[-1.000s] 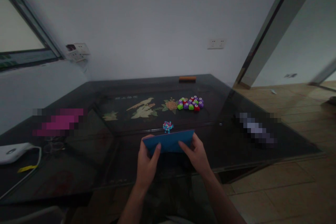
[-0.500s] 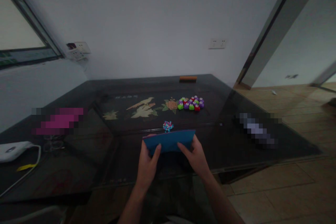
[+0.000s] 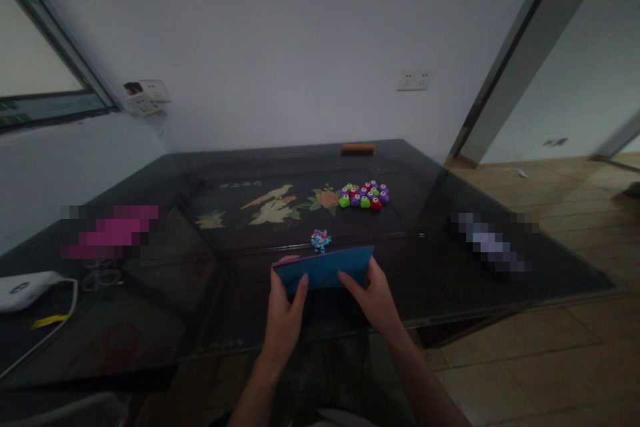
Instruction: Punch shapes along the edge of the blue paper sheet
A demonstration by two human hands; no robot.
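Between my two hands, above the near part of the dark table, is a blue folded sheet (image 3: 325,269) that looks like paper or card, with a thin purplish edge along its top. My left hand (image 3: 285,303) grips its left end, thumb on the near face and fingers behind. The right end is pinched the same way by my right hand (image 3: 376,293). Just beyond the sheet lies a small heap of pink, blue and white bits (image 3: 321,239), too small to make out. Farther back sits a cluster of green, purple and red toys with eye shapes (image 3: 365,197).
An orange-brown stick or roll (image 3: 358,147) lies at the back of the glossy table (image 3: 240,293). To the left are a blurred pink item (image 3: 113,230), a white device with a cable (image 3: 27,290) and a yellow strip (image 3: 50,321). A blurred pale item (image 3: 487,243) lies right.
Almost nothing differs. Both hands keep hold of the blue sheet, which is tilted very slightly more, and the camera view has shifted a little.
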